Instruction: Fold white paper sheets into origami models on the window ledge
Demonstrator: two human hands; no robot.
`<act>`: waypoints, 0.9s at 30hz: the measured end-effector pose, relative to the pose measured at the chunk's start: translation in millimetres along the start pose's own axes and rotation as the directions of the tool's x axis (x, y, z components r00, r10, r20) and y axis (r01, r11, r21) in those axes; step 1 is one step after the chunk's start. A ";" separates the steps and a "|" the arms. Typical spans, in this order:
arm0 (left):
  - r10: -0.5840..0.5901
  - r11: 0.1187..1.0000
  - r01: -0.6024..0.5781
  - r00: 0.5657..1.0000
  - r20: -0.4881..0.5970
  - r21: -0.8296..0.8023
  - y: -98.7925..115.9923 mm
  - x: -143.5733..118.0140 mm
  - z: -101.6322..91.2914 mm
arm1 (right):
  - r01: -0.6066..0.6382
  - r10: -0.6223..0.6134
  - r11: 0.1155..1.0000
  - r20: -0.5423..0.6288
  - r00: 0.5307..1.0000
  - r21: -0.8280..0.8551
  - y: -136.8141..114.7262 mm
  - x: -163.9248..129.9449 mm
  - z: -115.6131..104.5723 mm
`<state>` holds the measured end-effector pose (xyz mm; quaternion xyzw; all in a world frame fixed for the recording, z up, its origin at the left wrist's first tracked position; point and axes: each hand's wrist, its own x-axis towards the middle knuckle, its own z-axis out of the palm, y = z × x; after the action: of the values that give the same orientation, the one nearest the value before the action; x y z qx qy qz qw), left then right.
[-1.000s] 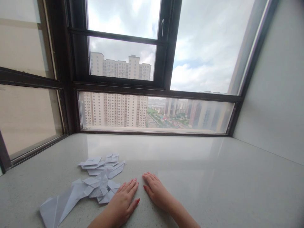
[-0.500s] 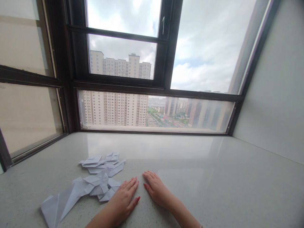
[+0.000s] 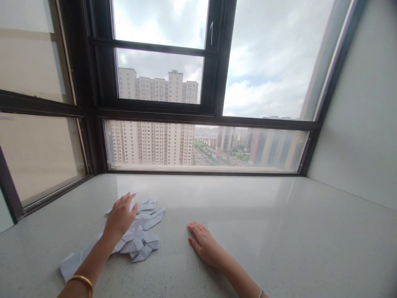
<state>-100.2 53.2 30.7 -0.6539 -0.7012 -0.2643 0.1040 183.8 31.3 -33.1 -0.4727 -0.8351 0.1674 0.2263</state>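
Note:
Several folded white paper pieces (image 3: 145, 246) lie in a loose pile on the pale speckled sill, left of centre. My left hand (image 3: 121, 213) is over the far left part of the pile, fingers stretched and the thumb apart, nothing visibly held. Whether its fingertips touch the paper I cannot tell. The left forearm hides part of a larger folded paper (image 3: 70, 265) at the near left. My right hand (image 3: 203, 244) lies flat on the sill to the right of the pile, its fingers extended and holding nothing.
The speckled sill (image 3: 279, 240) runs back to a dark-framed window (image 3: 204, 121), with tall buildings outside. A side window (image 3: 43, 155) borders the left, and a plain white wall (image 3: 356, 124) the right. A gold bangle (image 3: 81, 281) circles my left wrist.
My left hand has lifted from the sill beside the pile and moved left and away from me, over the folded papers. The right hand stays in place. The view has shifted slightly.

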 end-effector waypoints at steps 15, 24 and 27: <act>-0.019 0.998 -0.005 0.934 0.357 0.065 -6.8 -1.2 51.0 | -0.009 0.009 1.000 -0.005 1.000 -0.001 -0.7 -1.1 1.9; 0.377 0.926 -0.343 0.847 0.375 -0.157 80.2 -32.9 47.5 | -0.061 0.105 0.968 -0.171 0.980 0.245 6.9 5.9 3.2; 0.340 0.940 -0.310 0.874 0.346 -0.142 93.1 -41.6 24.4 | -0.065 0.117 0.958 -0.175 0.978 0.278 10.0 7.9 2.4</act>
<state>0.3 30.3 11.6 -0.8037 -0.5769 -0.1453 -0.0124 186.1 43.0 -38.3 -0.4892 -0.7563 0.2443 0.3593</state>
